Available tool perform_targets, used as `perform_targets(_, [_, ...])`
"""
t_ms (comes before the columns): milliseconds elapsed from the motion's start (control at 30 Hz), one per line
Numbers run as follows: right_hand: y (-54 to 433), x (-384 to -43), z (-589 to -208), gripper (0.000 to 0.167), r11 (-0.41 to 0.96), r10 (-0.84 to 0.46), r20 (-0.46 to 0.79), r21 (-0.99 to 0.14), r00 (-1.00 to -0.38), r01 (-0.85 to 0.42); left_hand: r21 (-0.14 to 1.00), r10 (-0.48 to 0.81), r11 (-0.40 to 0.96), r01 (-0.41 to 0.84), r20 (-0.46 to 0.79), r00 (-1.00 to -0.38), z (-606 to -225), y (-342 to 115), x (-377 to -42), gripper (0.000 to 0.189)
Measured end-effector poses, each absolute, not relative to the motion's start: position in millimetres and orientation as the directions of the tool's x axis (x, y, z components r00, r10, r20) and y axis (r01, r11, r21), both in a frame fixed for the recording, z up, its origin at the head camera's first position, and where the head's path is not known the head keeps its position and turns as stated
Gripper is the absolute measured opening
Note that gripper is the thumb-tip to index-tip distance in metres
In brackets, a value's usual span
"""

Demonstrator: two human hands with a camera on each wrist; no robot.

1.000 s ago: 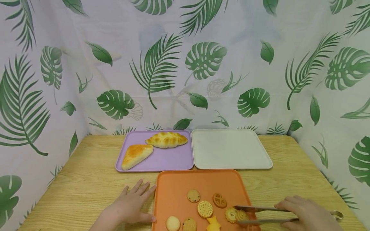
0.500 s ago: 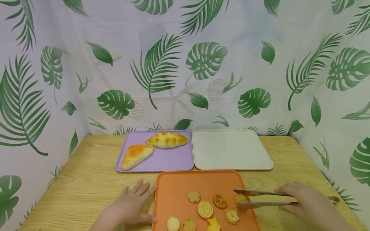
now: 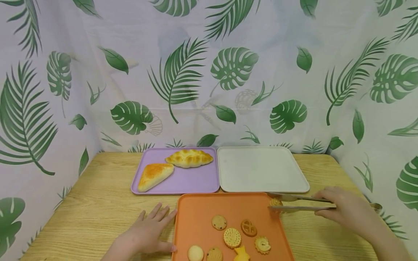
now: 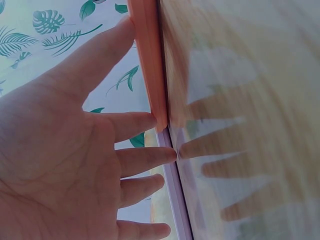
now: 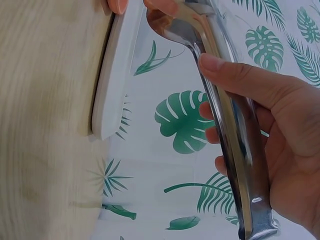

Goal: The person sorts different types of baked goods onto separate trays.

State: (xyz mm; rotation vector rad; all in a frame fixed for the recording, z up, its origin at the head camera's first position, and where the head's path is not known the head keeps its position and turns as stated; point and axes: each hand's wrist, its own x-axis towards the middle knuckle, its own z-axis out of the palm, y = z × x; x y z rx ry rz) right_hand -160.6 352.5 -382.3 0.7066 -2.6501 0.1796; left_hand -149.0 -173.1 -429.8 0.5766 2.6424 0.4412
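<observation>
My right hand [image 3: 346,214] grips a pair of metal tongs [image 3: 303,208]. Between the tong tips is a round swirled cookie [image 3: 276,203], over the back right corner of the orange tray [image 3: 196,210]. In the right wrist view the thumb presses one arm of the tongs [image 5: 235,135] while the fingers wrap behind the other. Fingers spread, my left hand [image 3: 147,232] rests at the orange tray's left side; in the left wrist view its thumb tip is right at the orange rim [image 4: 148,55]. Several other cookies lie on that tray, among them a pretzel-shaped one [image 3: 249,228] and a ring-like one [image 3: 262,245].
Behind the orange tray, a purple tray [image 3: 192,183] bears a triangular bread [image 3: 155,176] and a braided bread [image 3: 189,158]. Beside it on the right stands a white tray [image 3: 261,168]. A leaf-patterned cloth [image 3: 196,72] surrounds the wooden table [image 3: 98,203].
The tongs picked the swirled cookie off the one beside it at the tray's right, and my right hand carried it back toward the far corner. My left hand stayed put.
</observation>
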Motion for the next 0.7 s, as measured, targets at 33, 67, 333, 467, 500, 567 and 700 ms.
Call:
perform_targets(33, [353,-163,-382,0.040,0.869,-0.448,0.409,-0.012,-0.795,-0.495,0.380,0.453,0.865,0.328,-0.310,-0.836,-430,-173,-149,0.099])
perform_targets(67, [353,-164,-381,0.040,0.872,-0.444,0.407,-0.009,-0.798,-0.490,0.382,0.454,0.864,0.328,-0.308,-0.836,-429,-174,-149,0.099])
perform_targets(333, [358,-178,-374,0.035,0.901,-0.406,0.352,-0.003,-0.844,-0.434,0.387,0.462,0.858,0.337,-0.296,-0.836,-427,-173,-148,0.098])
perform_targets(467, [363,-186,-371,0.034,0.909,-0.390,0.355,-0.002,-0.850,-0.418,0.388,0.460,0.858,0.335,-0.293,-0.838,-426,-173,-148,0.099])
perform_targets(500, [365,-189,-370,0.034,0.911,-0.382,0.342,-0.015,-0.859,-0.411,0.389,0.461,0.858,0.336,-0.294,-0.838,-426,-173,-147,0.099])
perform_targets(567, [368,-194,-370,0.033,0.918,-0.364,0.315,-0.039,-0.877,-0.395,0.391,0.462,0.857,0.335,-0.297,-0.836,-425,-173,-147,0.098])
perform_targets(700, [374,-206,-371,0.035,0.934,-0.321,0.263,-0.071,-0.910,-0.350,0.388,0.467,0.856,0.341,-0.300,-0.831,-425,-173,-147,0.097])
